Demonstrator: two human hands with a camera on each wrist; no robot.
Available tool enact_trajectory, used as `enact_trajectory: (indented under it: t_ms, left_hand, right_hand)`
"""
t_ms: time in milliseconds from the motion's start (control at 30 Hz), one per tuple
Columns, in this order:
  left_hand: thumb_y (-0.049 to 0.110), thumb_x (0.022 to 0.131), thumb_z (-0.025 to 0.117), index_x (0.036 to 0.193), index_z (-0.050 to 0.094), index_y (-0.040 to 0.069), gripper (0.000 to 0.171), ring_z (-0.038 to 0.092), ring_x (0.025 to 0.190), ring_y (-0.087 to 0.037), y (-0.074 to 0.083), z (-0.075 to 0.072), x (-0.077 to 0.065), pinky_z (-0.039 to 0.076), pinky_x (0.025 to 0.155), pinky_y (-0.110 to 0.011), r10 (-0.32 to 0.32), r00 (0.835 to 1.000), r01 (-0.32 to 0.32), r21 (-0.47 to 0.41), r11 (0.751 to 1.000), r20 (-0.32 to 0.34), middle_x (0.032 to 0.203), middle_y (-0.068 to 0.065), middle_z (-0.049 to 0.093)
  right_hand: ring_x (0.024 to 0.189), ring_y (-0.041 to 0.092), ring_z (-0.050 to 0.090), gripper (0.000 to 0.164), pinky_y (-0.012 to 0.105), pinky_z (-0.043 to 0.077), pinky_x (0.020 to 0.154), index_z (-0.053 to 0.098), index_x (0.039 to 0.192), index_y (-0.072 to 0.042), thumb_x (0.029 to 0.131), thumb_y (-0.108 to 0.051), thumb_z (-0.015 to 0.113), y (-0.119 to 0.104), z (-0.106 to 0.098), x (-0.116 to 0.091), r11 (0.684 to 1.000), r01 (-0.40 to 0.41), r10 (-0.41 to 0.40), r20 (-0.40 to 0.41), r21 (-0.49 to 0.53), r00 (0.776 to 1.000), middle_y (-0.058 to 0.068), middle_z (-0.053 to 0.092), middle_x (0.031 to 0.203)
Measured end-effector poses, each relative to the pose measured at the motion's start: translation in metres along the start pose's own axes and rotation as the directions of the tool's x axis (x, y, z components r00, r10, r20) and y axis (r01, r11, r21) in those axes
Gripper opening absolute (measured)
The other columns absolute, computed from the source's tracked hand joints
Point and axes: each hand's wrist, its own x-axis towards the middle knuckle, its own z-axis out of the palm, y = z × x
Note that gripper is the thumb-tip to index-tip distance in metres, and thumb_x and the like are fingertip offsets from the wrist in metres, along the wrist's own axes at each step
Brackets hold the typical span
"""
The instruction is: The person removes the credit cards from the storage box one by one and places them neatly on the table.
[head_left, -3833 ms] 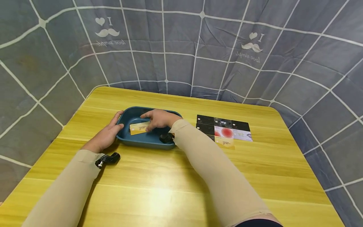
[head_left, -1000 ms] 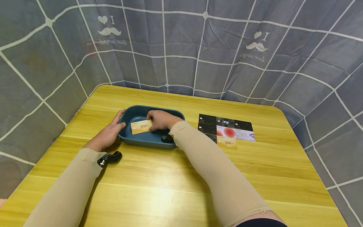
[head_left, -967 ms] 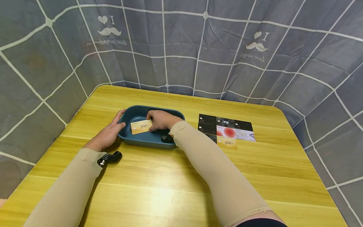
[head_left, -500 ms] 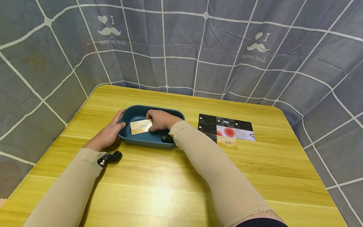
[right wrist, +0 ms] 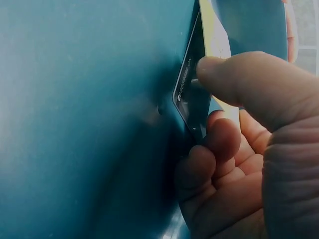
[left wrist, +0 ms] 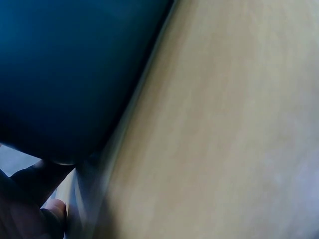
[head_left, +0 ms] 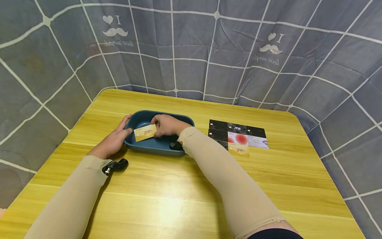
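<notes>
A blue rectangular basin (head_left: 153,151) stands on the table, and my left hand (head_left: 111,141) holds its left end, thumb at the rim. In the left wrist view only a few dark fingers (left wrist: 30,199) show beside the basin wall (left wrist: 75,64). Inside the basin, my right hand (head_left: 170,125) pinches a gold bank-style card (head_left: 144,132) by its right end. The right wrist view shows the thumb on that gold card (right wrist: 212,30), with other fingers curled below. A black card (right wrist: 184,99) with printed digits sits behind it, partly hidden; I cannot tell if it is gripped too.
Right of the basin, several cards lie edge to edge in rows: black ones (head_left: 218,125), a red-and-white one (head_left: 237,138), a silver VIP one (head_left: 258,142) and a gold one (head_left: 238,150). The right sleeve (head_left: 221,166) partly covers them. A grey curtain (head_left: 191,43) borders the wooden table (head_left: 167,199).
Earlier the right forefinger was stretched out over the card; now thumb and fingers pinch it. In the last half second the card has shifted slightly left. The left hand stays on the basin.
</notes>
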Motion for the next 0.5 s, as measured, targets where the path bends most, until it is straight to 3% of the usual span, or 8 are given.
enact_trajectory:
  t_ms: [267,500]
  left_hand:
    - [0.04,0.114,0.025,0.17,-0.01,0.034,0.066,-0.006,0.16,-0.053,-0.01,-0.011,-0.003,0.003,0.122,-0.08,0.003,0.999,-0.003,0.003,1.0,0.042,0.178,-0.013,-0.013]
    - [0.041,0.115,0.025,0.169,-0.011,0.035,0.066,-0.005,0.16,-0.054,-0.016,-0.022,-0.006,0.003,0.121,-0.081,0.013,0.997,-0.013,0.013,1.0,0.071,0.177,-0.013,-0.013]
  right_hand:
    - [0.073,0.012,0.056,0.06,0.019,0.046,0.065,0.055,0.145,-0.002,0.091,-0.01,0.08,-0.012,0.008,-0.002,0.998,-0.009,0.01,-0.02,0.055,1.0,0.003,0.065,0.087]
    - [0.078,0.013,0.056,0.061,0.021,0.047,0.068,0.055,0.148,0.0,0.093,-0.011,0.077,-0.029,0.007,-0.008,0.996,0.003,-0.001,-0.02,0.088,1.0,0.005,0.067,0.095]
